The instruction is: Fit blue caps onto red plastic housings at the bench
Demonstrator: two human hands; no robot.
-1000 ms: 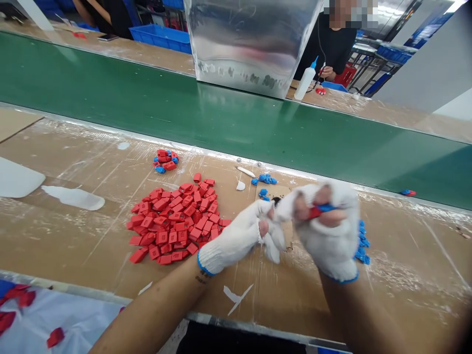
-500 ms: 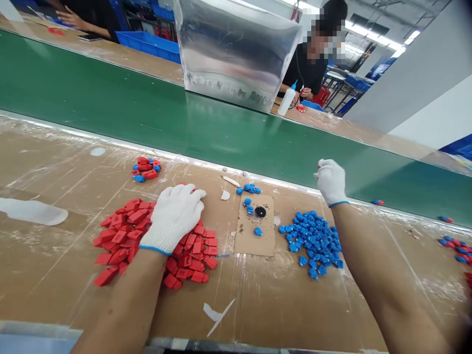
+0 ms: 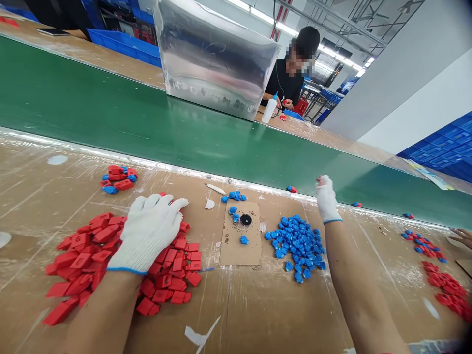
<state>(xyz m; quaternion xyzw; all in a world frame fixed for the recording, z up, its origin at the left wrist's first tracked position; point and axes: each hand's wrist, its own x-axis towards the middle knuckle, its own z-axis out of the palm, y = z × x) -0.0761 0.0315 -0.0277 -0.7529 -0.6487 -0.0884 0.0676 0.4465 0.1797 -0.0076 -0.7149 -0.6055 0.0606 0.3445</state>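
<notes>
My left hand (image 3: pixel 147 231), in a white glove, rests on the pile of red pieces (image 3: pixel 177 275); its fingers are curled downward, and what they hold, if anything, is hidden. Over the near edge of the green belt (image 3: pixel 199 132), my right hand (image 3: pixel 327 196) is closed, its gloved fingers bunched; any object in it cannot be made out. A red-and-blue piece (image 3: pixel 292 189) lies on the belt edge to its left. Between the hands, a cardboard sheet (image 3: pixel 241 253) bears a round black-topped item (image 3: pixel 246 220) and a few blue pieces. The blue pile (image 3: pixel 298 243) sits right of the cardboard.
A small red-and-blue cluster (image 3: pixel 118 178) lies at the left. Past the belt stand a metal panel (image 3: pixel 217 59) and a white bottle (image 3: pixel 269 109), near a seated person (image 3: pixel 287 81). Another person's hand (image 3: pixel 462 237) shows at the right edge, beside more red pieces (image 3: pixel 448 287).
The view has shifted right. A red-and-blue piece now lies on the belt edge left of my right hand. My left hand stays on the red pile; my right hand remains over the belt edge.
</notes>
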